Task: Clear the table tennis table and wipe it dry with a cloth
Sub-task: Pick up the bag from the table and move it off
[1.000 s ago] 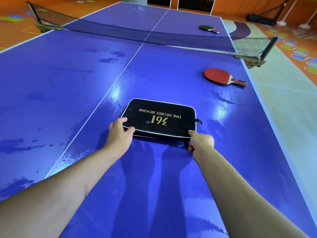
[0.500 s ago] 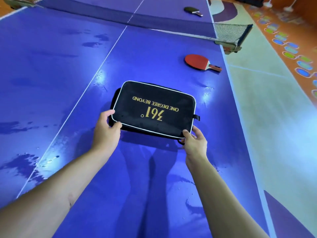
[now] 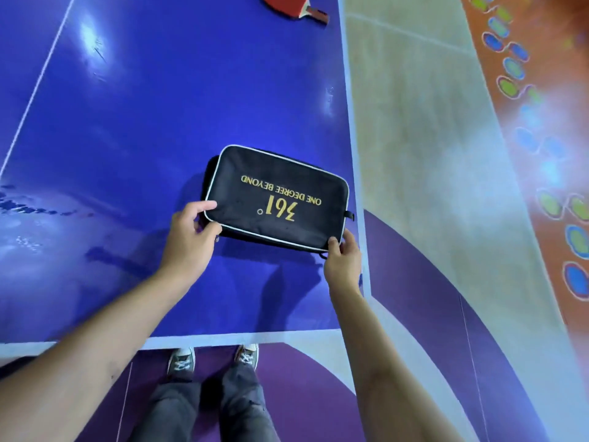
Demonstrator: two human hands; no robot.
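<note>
Both hands, left and right, pinch the near corners of the black case above the worktop's right edge; it looks light and soft-sided, best carried by those piped corners.

The red paddle is cut off by the top edge (part of the blade and handle shows). The left hand and right hand hide most of their fingers beneath the black case. The floor markings at right are blurred. The legs run off the bottom edge.
</note>
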